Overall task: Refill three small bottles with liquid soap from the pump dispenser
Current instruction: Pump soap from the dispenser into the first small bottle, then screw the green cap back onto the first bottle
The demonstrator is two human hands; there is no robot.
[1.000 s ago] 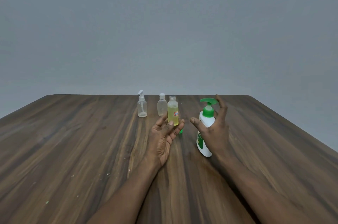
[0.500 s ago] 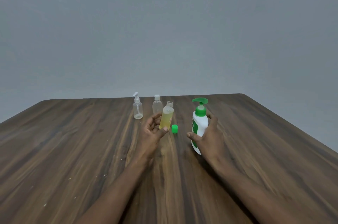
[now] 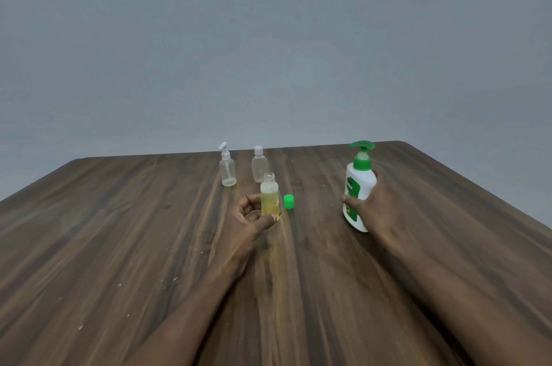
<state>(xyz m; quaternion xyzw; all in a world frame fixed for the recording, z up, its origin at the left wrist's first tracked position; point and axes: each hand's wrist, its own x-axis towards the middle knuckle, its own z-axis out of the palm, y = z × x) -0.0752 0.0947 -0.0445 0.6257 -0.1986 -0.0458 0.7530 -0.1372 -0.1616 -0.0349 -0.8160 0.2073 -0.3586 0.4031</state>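
Open bottle (image 3: 269, 193), uncapped, yellow liquid to about two-thirds, stands upright on the counter (image 3: 119, 231). Left hand (image 3: 251, 219) grasps it low: fingers curled round its left side, thumb across the front near the base. Green cap (image 3: 288, 201) lies just right of the open bottle, not touching it. Right hand (image 3: 378, 207) is well to the right of the open bottle, wrapped round the body of the pump dispenser (image 3: 360, 183), with the thumb over the green label and the other fingers hidden behind. The dispenser leans slightly; cannot tell if its base is on the counter or just off it. Just behind the open bottle is the white-capped bottle (image 3: 258, 166), and left of that the flip-lid bottle (image 3: 228, 171), lid raised. Both look clear and close to empty. Judged: first of three refills in hand, two not yet begun. The next move calls for the spout over the narrow neck, the open bottle held steady, then a press on the pump head. The right hand holds the body only, so a finger must reach the head. Poor alignment would likely send soap down the outside.
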